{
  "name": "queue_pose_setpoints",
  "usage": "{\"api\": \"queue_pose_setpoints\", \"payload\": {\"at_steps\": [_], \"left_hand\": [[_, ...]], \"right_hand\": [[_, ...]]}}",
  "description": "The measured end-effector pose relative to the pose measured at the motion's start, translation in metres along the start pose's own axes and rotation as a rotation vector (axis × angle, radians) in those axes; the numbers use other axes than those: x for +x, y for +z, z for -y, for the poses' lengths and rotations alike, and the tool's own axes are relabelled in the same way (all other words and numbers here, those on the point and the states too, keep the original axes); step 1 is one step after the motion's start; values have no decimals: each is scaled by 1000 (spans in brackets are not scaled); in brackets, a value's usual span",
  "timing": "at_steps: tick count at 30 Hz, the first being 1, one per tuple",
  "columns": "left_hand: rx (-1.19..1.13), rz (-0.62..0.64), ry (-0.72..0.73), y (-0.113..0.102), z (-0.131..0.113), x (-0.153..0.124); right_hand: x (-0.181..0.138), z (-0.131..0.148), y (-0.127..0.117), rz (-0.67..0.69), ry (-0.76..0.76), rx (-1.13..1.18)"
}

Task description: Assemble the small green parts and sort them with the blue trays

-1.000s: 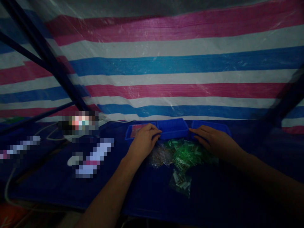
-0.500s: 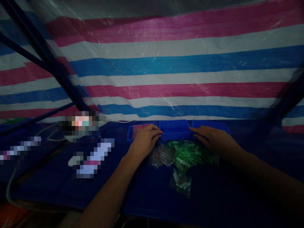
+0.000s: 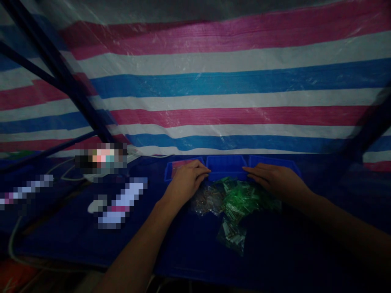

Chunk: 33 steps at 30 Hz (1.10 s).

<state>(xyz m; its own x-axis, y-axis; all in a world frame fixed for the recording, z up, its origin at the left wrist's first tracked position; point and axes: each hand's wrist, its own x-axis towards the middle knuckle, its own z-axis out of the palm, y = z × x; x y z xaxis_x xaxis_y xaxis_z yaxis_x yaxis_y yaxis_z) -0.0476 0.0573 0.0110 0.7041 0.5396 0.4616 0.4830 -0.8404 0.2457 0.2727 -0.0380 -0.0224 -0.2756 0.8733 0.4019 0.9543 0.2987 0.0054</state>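
Three blue plastic bins stand in a row: the left bin (image 3: pixel 168 173), the middle bin (image 3: pixel 226 165) and the right bin (image 3: pixel 287 163). My left hand (image 3: pixel 192 175) reaches over the front of the left bin, fingers closed at the corner where it meets the middle bin. My right hand (image 3: pixel 267 175) lies across the right bin's front, its fingertips gripping the middle bin's right front corner. Below my hands lie a clear bag of small brownish parts (image 3: pixel 207 200), green-tinted bags of slim pieces (image 3: pixel 241 199) and a smaller clear bag (image 3: pixel 232 235) with pale pieces.
The blue table (image 3: pixel 189 252) runs under everything. To the left are a blurred-out pale strip (image 3: pixel 125 201), a white oval object (image 3: pixel 95 206) and a pixelated item (image 3: pixel 104 158) near white cables. Striped sheeting (image 3: pixel 229 85) hangs behind, with a dark metal frame (image 3: pixel 76 97) at left.
The bins have shifted slightly to the right, the right one most. Both hands stay almost in place, with the right fingertips a little lower. The bags lie as before.
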Motion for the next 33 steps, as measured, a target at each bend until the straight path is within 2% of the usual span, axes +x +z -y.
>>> {"api": "queue_pose_setpoints", "payload": {"at_steps": [19, 24, 26, 29, 31, 33], "left_hand": [[21, -30, 3, 5, -1, -2], [62, -44, -4, -1, -11, 0], [113, -120, -56, -7, -14, 1], [260, -215, -236, -15, -13, -1], [366, -206, -364, -18, -6, -3], [431, -134, -469, -19, 1, -5]], "right_hand": [[-3, 6, -1, -14, 16, 12], [-3, 8, -1, -24, 25, 7], [-3, 10, -1, -29, 38, 9], [-3, 12, -3, -45, 64, 9], [-4, 13, -5, -43, 77, 16], [-4, 13, -6, -30, 89, 26]]}}
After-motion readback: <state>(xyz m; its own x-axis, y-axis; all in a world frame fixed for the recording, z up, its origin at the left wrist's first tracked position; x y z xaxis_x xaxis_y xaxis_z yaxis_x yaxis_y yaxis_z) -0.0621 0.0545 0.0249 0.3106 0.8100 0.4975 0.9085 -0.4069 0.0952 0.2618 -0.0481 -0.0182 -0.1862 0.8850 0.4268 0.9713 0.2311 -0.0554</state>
